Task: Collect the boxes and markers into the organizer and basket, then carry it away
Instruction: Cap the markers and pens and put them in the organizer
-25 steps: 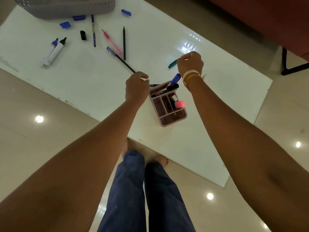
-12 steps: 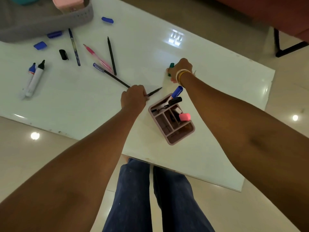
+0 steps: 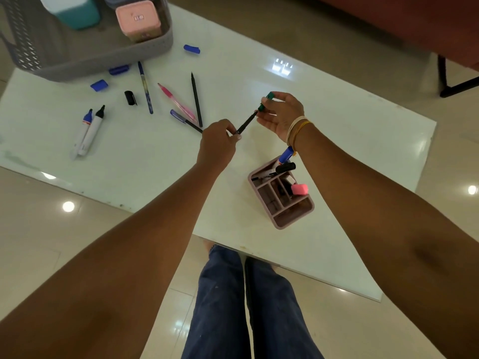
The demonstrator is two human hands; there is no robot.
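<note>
- Two big things hold what I have picked up so far: the grey basket (image 3: 155, 51) at the far corner of the bench (image 3: 337, 141), with a teal box (image 3: 77, 11) and a pink box (image 3: 136, 18) inside, and the pink organizer (image 3: 281, 200) near my right arm. When I carry the basket away, the boxes could slide and tip out if I lift it crooked.
- The organizer stands near the bench edge, and my right arm hangs just over it. I think a quick pull back could knock it to the floor and spill the markers standing in it.
- My left hand (image 3: 216, 146) pinches a thin black pen (image 3: 245, 124) by its low end, up off the bench. My right hand (image 3: 282, 114) pinches a small green cap (image 3: 265, 101) at the pen's tip, with the other fingers spread. If I push the cap on at a slant, it could miss, and the pen might slip out or mark my skin.
- Lots of pens are left: two fat markers (image 3: 86, 130) lying side by side, a blue pen (image 3: 145, 86), a pink pen (image 3: 176, 101) and another black pen (image 3: 196, 99). They are round, so a bump could roll them off.
- Small loose caps, some blue (image 3: 191, 48) and one black (image 3: 130, 97), lie near the basket. They are easy to forget.
</note>
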